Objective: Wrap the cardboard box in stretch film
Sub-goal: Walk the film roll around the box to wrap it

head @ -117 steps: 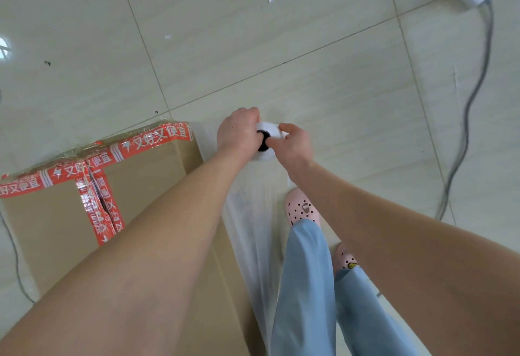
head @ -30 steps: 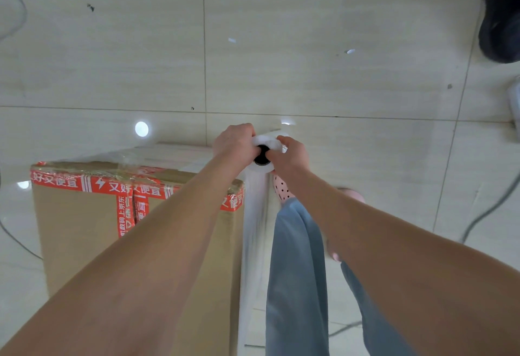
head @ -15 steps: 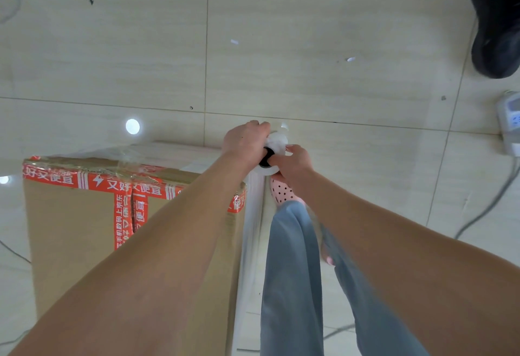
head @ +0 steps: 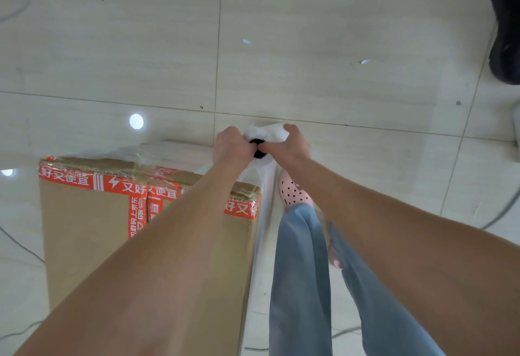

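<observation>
A pale tiled floor (head: 337, 18) fills the view from the head camera. On it stands a tall cardboard box (head: 84, 243) at lower left, its top sealed with red printed tape (head: 84, 180) along the far edge and down the centre seam. Crinkled clear film already lies over that far edge. The person's two bare forearms reach forward over the box and over legs in light blue jeans (head: 298, 271), which stand just beside the box's right side.

A sheet of stretch film (head: 263, 215) hangs taut along the box's right edge, between box and legs. It runs up to the stretch film roll (head: 264, 133), which is held on end just past the box's far right corner. The left hand (head: 229, 144) grips the roll's top end from the left with its fingers curled round it, and the right hand (head: 292, 144) grips it from the right. The knuckles of the two hands nearly meet over the roll's black core (head: 257, 154).

A pink perforated clog (head: 294, 192) shows below the right wrist. A dark object (head: 506, 18) sits at upper right, and a thin cable (head: 17, 243) trails at left.
</observation>
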